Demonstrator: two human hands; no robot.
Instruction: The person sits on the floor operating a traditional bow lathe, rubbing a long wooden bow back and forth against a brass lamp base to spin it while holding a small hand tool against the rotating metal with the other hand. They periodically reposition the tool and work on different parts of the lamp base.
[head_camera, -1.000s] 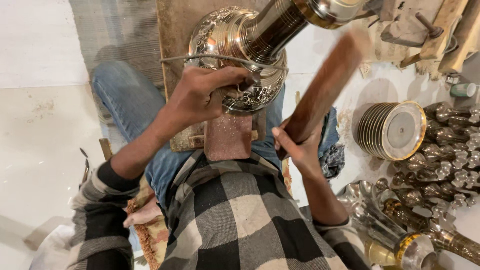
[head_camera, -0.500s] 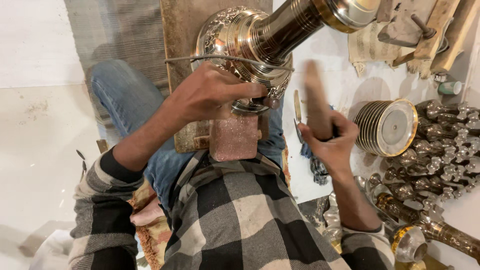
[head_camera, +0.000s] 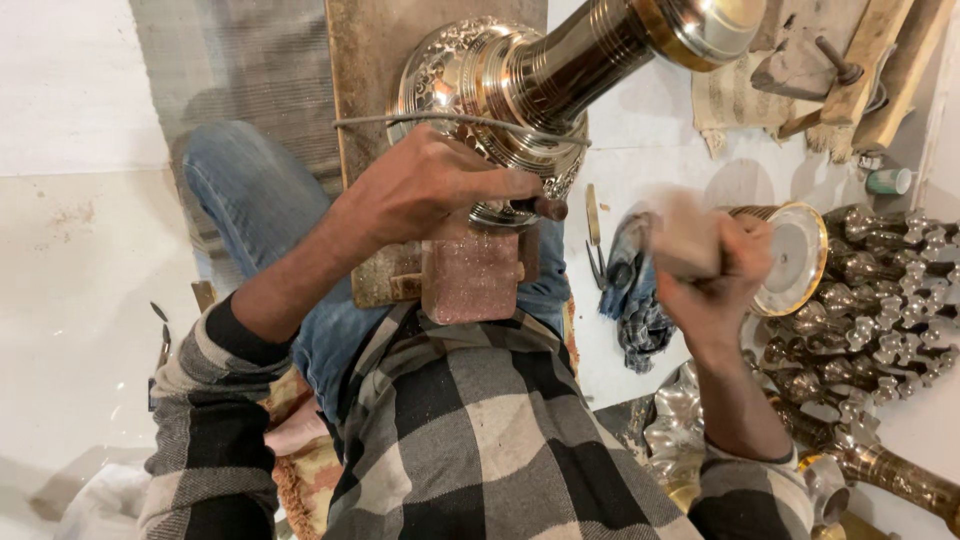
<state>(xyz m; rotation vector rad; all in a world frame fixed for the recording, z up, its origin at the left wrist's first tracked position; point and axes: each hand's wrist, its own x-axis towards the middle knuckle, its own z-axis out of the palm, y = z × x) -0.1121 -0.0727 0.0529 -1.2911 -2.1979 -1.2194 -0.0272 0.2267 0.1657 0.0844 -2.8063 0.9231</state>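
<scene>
Pale stone floor (head_camera: 70, 300), brightly lit

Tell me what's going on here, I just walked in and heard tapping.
A person sitting on the floor is working on an ornate metal vessel propped on a block in their lap. The left hand holds a small dark punch against the vessel's patterned rim. The right hand grips a wooden mallet, blurred in motion, off to the side of the punch. Stacked metal plates and many small metal parts lie alongside.
</scene>
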